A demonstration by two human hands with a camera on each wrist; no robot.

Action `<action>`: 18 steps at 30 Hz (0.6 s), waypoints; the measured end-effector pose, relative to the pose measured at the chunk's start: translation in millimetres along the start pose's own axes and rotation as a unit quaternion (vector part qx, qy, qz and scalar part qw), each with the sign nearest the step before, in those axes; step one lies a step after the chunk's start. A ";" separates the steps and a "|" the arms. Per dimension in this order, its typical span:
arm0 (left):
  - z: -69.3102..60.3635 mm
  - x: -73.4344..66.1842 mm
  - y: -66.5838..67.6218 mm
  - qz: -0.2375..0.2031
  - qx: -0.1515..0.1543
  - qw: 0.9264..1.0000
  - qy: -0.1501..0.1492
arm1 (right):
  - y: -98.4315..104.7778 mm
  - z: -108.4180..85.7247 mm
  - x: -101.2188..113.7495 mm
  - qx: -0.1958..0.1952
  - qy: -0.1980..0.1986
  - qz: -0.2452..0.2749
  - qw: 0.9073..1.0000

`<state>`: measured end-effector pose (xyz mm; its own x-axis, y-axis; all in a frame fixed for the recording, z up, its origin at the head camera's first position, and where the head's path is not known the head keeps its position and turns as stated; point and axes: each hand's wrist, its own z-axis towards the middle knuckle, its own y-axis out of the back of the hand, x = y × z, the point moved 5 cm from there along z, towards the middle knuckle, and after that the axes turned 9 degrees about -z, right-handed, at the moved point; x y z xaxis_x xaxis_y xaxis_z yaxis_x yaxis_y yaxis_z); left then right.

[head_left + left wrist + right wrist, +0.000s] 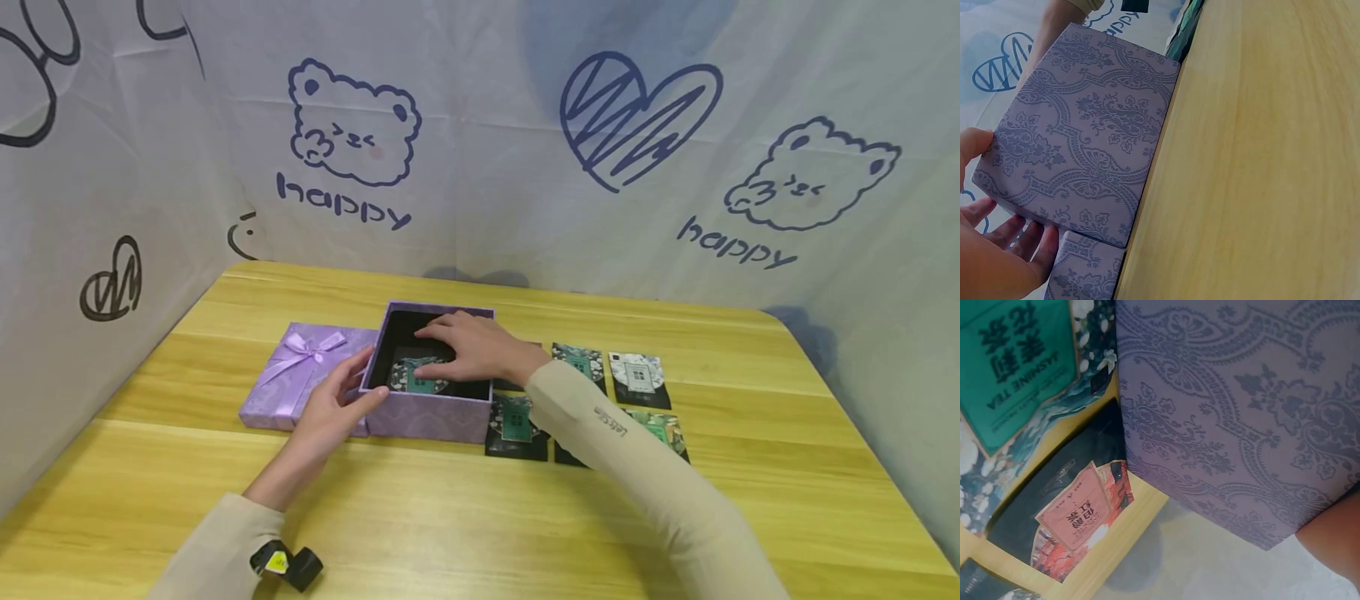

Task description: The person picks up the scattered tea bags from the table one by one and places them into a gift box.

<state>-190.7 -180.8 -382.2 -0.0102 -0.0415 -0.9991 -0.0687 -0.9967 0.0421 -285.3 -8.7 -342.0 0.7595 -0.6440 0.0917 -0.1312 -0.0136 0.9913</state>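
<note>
A purple patterned gift box point(430, 417) stands uncovered on the table, its inside black. At its front left corner my left hand point(333, 408) holds it, thumb over the front rim and fingers along the left wall. My right hand point(480, 346) reaches into the box from the right, fingers spread and thumb over a tea packet point(408, 379) with a green label. That packet lies inside near the front wall; whether the thumb touches it I cannot tell. In the right wrist view only a bit of the hand point(1335, 544) shows beside the box wall.
The box lid point(281, 383) with a ribbon bow lies left of the box. To the right are several tea packets in rows, including a jasmine tea packet point(1016, 369), a red-labelled packet point(1075, 512) and a white-labelled one point(639, 379). My right forearm partly covers them. A drawn-on cloth point(487, 208) hangs behind.
</note>
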 end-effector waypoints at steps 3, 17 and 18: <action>-0.1 0.8 0.0 -0.002 -0.002 1.000 -0.004 | -0.8 -1.0 -0.8 -0.014 0.006 0.013 1.000; -1.0 4.1 -1.5 -0.010 -0.006 1.000 -0.011 | 6.8 -21.0 -10.5 -0.075 0.001 0.109 0.991; -1.0 3.9 -1.4 -0.010 -0.008 1.000 -0.011 | 8.1 -23.4 -11.5 -0.081 -0.001 0.113 0.990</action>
<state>-189.7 -179.6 -386.1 -0.0318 -0.0206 -0.9993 -0.0538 -0.9983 0.0223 -280.2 16.5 -332.8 0.7220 -0.6174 0.3123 -0.1927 0.2540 0.9478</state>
